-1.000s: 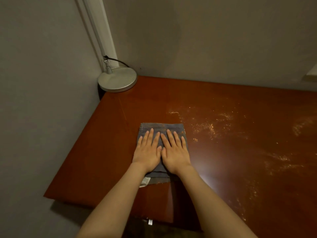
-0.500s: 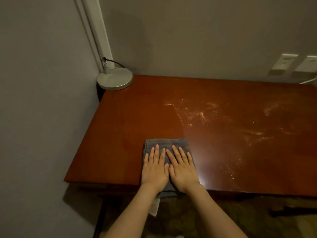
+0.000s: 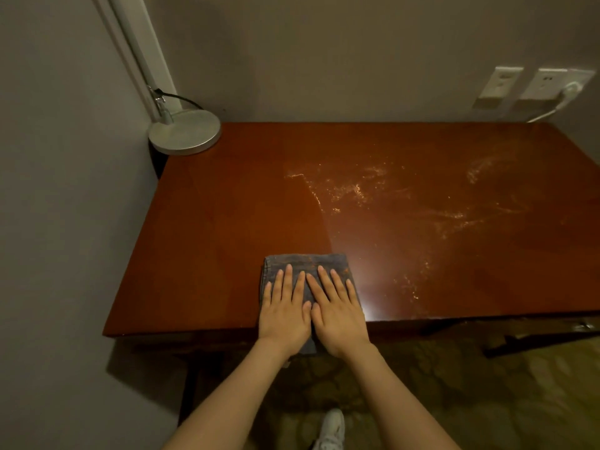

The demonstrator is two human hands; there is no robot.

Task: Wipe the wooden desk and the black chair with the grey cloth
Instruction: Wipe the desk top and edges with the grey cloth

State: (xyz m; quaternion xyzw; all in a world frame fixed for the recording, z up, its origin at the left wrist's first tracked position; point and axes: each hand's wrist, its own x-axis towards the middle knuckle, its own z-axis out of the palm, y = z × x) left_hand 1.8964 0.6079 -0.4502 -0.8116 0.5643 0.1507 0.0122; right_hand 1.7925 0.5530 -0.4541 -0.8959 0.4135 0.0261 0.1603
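The folded grey cloth (image 3: 306, 263) lies flat at the front edge of the reddish wooden desk (image 3: 227, 228), its near end hanging over the edge. My left hand (image 3: 284, 311) and my right hand (image 3: 336, 311) press on it side by side, fingers straight and spread. A patch of pale dust and smears (image 3: 406, 203) covers the desk's middle and right; the strip to the left of the cloth looks darker and smooth. The black chair is not in view.
A silver lamp base (image 3: 185, 133) with its stem and black cord stands in the desk's back left corner against the wall. White wall sockets (image 3: 548, 84) with a plugged cable sit at the back right. Patterned carpet (image 3: 454, 384) and a white shoe (image 3: 331, 430) show below.
Both hands have drawn the cloth toward me from mid-desk to the front edge. The view has pulled back, showing more desk, the sockets and the floor.
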